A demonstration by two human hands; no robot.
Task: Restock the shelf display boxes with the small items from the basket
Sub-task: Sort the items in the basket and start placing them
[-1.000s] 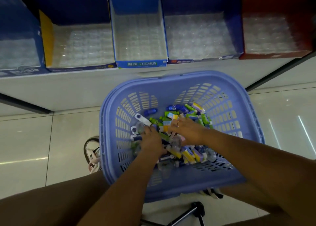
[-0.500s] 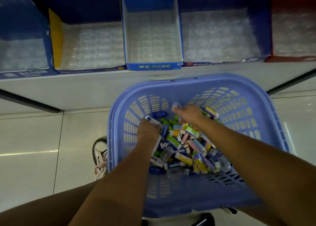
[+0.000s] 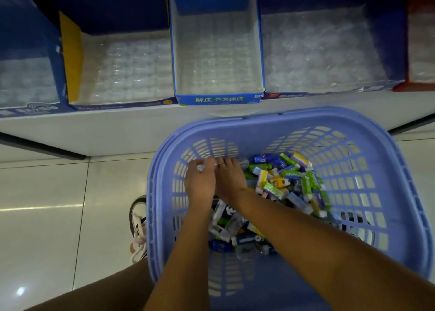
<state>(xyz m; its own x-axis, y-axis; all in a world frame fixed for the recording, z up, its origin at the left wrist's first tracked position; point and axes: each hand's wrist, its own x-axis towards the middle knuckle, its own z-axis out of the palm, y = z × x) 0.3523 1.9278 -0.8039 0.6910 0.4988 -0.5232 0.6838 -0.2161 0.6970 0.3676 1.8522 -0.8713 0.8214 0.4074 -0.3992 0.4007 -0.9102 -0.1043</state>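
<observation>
Two hands together at the basket's (image 3: 282, 115) far left wall
Left hand (image 3: 200, 184) pinching a small clear item (image 3: 201, 167), right hand (image 3: 230, 181) curled beside it — hold unclear; display boxes (image 3: 219, 100) straight ahead, past the far rim.

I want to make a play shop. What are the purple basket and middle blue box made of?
The basket looks like smooth moulded plastic: one colour, slotted grid walls. The middle box seems printed cardboard: thin flat walls, folded edges. Its clear bumpy liner is probably thin plastic.

Periwinkle slotted basket (image 3: 388, 169); multicoloured small items (image 3: 287, 181); blue display boxes (image 3: 219, 100).
</observation>
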